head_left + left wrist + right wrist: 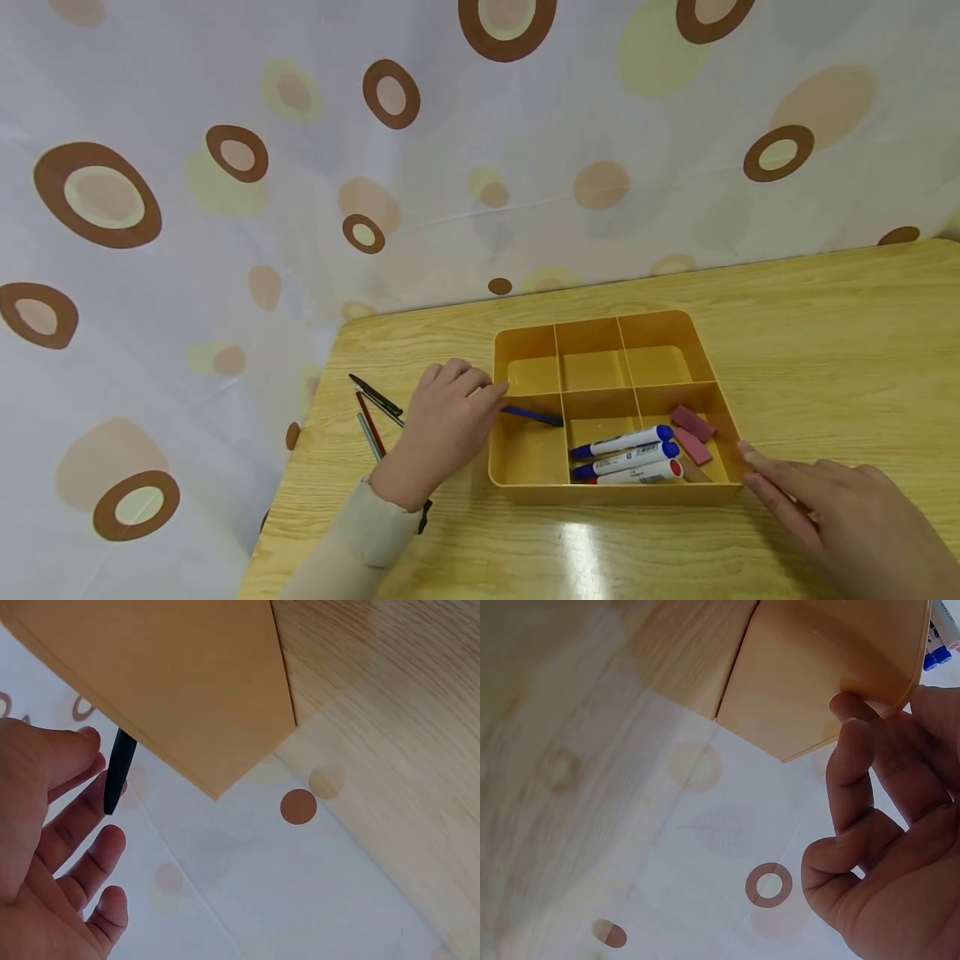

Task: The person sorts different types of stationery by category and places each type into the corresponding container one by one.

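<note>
A yellow organizer box (600,493) with several compartments stands on the table. My left hand (453,408) is at its left wall, fingers loosely bent and thumb apart from them. Beside those fingers, the dark end of a blue pen (120,769) sticks out over the rim; one fingertip lies close behind it, and contact is unclear. The pen's other part (532,415) reaches into the front left compartment. With thumb at the rim and index finger against the outer wall, my right hand (847,508) pinches the box's front right corner.
Three whiteboard markers (626,457) lie in the front middle compartment, reaching into the right one. Pink erasers (693,423) and a tan piece (693,471) are in the front right one. Several pens and pencils (371,421) lie left of the box. A patterned curtain (450,167) hangs behind.
</note>
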